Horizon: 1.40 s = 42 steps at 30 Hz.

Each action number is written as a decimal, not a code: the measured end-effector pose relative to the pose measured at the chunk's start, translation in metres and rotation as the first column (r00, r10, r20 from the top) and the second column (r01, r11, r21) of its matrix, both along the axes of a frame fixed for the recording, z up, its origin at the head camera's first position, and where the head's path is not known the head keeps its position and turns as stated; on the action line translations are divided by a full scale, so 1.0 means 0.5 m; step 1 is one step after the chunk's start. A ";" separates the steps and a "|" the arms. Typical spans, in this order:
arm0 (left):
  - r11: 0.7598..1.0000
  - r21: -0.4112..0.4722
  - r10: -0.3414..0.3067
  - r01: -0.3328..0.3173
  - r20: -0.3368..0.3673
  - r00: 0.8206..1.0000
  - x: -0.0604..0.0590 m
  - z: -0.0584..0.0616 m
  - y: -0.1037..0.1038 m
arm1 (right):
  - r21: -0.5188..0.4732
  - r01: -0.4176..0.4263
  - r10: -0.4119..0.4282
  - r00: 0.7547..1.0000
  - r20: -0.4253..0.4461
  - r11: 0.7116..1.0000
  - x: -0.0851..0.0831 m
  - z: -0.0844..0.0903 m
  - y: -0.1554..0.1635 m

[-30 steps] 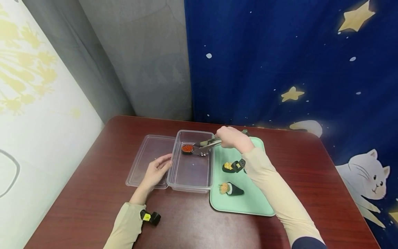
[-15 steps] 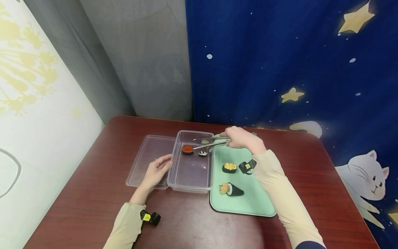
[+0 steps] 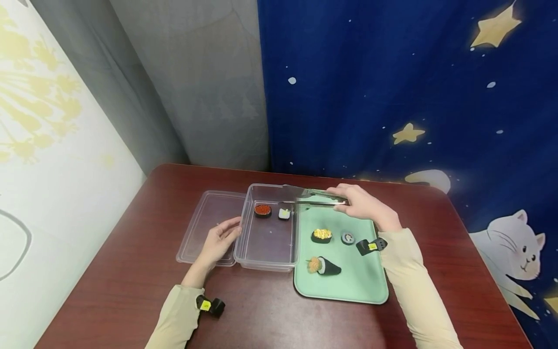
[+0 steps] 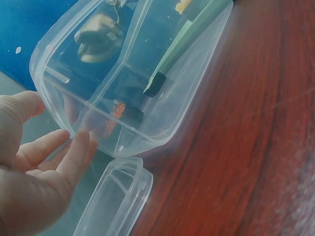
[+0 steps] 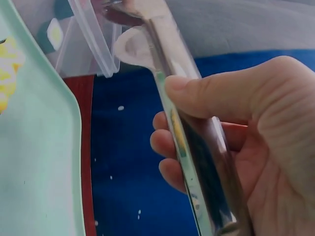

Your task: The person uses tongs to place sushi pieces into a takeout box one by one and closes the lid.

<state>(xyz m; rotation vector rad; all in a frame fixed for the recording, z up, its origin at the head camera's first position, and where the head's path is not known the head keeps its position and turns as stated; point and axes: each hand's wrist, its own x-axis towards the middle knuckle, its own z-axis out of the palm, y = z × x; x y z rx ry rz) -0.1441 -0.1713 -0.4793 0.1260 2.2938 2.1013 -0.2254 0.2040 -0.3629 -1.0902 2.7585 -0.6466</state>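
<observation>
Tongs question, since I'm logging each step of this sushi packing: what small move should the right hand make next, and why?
Probably swing the tongs down to the small round roll on the green tray. The tongs look empty, two pieces already sit in the clear container, and that roll lies nearest the right hand.

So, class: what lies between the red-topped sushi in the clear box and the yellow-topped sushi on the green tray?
In the head view, a white-and-yellow sushi piece and the clear box's right wall lie between red-topped sushi and yellow-topped sushi.
</observation>
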 end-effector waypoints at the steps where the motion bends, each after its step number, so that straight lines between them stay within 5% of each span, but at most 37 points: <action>1: 1.000 0.000 0.003 -0.003 0.002 1.000 0.000 0.000 0.000 | -0.007 0.007 -0.007 1.000 -0.003 1.000 0.004 0.000 0.006; 20: 1.000 0.007 0.001 -0.001 0.006 1.000 0.001 0.001 0.000 | -0.123 0.085 -0.090 0.995 -0.038 0.989 0.084 -0.066 0.138; 42: 1.000 0.006 -0.004 0.004 0.002 1.000 0.003 0.000 0.001 | -0.204 0.054 -0.044 0.998 0.055 0.978 0.124 -0.159 0.172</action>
